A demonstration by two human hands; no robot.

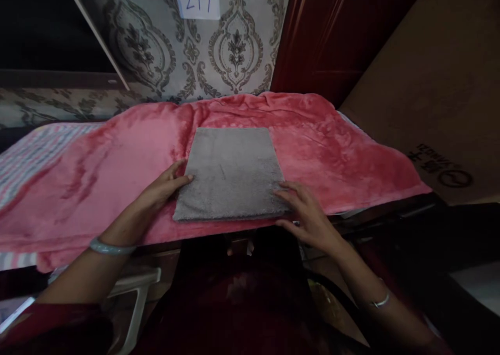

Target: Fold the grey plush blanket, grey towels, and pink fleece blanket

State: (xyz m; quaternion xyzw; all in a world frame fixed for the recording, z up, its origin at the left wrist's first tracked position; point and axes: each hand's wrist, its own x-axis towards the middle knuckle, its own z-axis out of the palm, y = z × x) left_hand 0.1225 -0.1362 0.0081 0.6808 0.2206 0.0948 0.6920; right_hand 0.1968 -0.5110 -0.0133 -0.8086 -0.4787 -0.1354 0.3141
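A grey plush cloth (234, 170), roughly square, lies flat on a pink plush blanket (128, 157). It may be a folded towel or a mat; I cannot tell which. My left hand (162, 188) is at its left edge, the thumb resting on top and the other fingers stretched out along the side. At the front right corner my right hand (307, 212) has its fingers spread, the fingertips touching the cloth's top and the thumb apart from them, near the front edge. Neither hand is closed round the cloth.
A large cardboard box (437, 94) stands to the right. Behind are a patterned wall with a paper sign (198, 0) and a dark red wooden panel (336, 27). A dark screen (47, 32) is at upper left. A striped sheet (42, 144) shows beneath the blanket.
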